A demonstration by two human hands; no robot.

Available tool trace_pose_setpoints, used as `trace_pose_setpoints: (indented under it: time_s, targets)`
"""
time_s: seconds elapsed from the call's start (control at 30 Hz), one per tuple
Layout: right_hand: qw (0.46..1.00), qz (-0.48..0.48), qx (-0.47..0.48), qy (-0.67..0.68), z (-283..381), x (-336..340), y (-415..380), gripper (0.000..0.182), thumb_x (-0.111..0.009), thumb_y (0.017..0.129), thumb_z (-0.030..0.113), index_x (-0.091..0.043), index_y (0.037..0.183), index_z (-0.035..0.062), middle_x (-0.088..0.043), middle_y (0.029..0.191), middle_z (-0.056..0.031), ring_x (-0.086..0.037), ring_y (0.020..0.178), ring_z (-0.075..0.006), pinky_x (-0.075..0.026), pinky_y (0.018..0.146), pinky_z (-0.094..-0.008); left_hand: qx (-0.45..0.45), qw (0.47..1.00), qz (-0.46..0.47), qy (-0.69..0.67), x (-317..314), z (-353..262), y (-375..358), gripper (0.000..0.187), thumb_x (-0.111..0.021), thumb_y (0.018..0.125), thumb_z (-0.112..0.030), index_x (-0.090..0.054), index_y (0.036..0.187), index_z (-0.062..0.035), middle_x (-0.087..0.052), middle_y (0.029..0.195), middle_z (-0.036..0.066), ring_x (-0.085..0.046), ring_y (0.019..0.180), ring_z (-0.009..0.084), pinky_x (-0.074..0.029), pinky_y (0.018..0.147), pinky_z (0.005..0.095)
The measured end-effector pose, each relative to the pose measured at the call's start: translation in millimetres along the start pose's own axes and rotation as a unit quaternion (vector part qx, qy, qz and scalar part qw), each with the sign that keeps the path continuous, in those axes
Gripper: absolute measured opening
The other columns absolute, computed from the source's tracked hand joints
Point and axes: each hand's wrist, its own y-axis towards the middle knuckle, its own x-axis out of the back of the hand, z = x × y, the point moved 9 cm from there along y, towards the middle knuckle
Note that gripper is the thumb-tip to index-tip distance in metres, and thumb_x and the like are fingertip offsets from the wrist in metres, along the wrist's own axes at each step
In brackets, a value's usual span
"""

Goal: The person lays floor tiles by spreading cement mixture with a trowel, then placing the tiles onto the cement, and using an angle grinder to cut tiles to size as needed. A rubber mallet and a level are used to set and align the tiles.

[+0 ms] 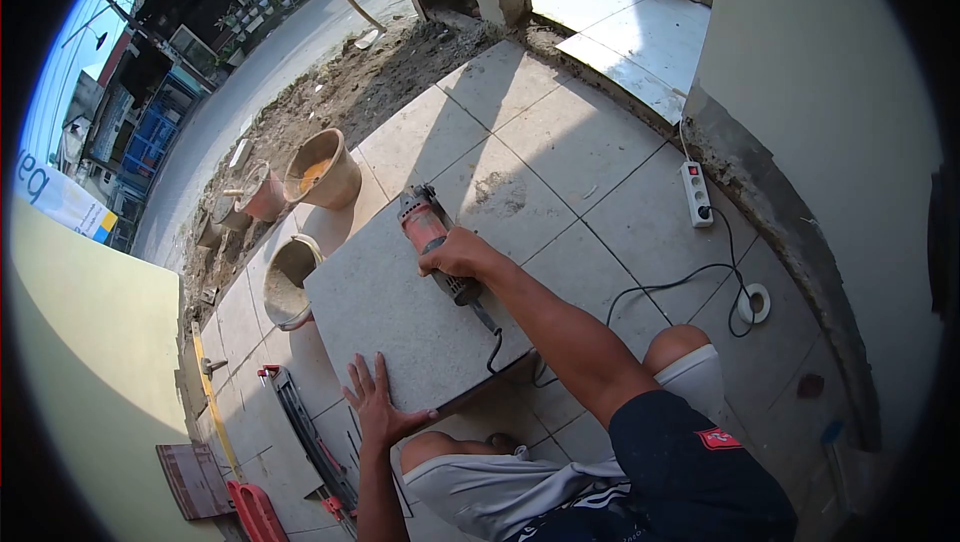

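My right hand (460,253) is wrapped round the body of a red and black angle grinder (424,225), whose head points away from me over the far part of a large grey tile (365,307). Whether the disc touches the tile cannot be made out. The grinder's black cord (496,350) runs off its rear and over the tile's near edge. My left hand (381,406) lies with fingers spread on the tile's near left corner, holding nothing. Below the tile's near edge are my bent knees.
Several buckets, including a tan bucket (322,170) and a grey-white bucket (290,282), stand beyond the tile. A tile cutter (310,439) lies at left. On the right are a power strip (696,194), a trailing cord and a white tape roll (754,303).
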Motion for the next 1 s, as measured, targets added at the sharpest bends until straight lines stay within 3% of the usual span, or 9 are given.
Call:
trace_pose_setpoints:
  time_s: [0.53, 1.0]
  targets:
    - [1.000, 0.012, 0.007, 0.019, -5.9, -1.9, -15.9, 0.052, -0.086, 0.062, 0.034, -0.073, 0.086, -0.0093, -0.073, 0.094, -0.0239, -0.071, 0.080, -0.0308, -0.056, 0.076, -0.0382, 0.001, 1.000, -0.005, -0.005, -0.7, 2.0, 0.7, 0.161, -0.084, 0.037, -0.085, -0.021, 0.167, -0.0141, -0.002, 0.173, 0.025, 0.002, 0.160, 0.0442, 0.003, 0.122, 0.0686]
    - [1.000, 0.012, 0.012, 0.006, -12.5, -5.8, -15.8, 0.048, -0.086, 0.063, 0.035, -0.072, 0.081, -0.0074, -0.073, 0.087, -0.0225, -0.069, 0.077, -0.0305, -0.055, 0.074, -0.0382, 0.002, 1.000, -0.001, -0.010, 2.7, -2.4, -0.8, 0.159, -0.087, 0.038, -0.080, -0.021, 0.167, -0.0148, -0.001, 0.173, 0.025, 0.004, 0.160, 0.0430, 0.003, 0.122, 0.0682]
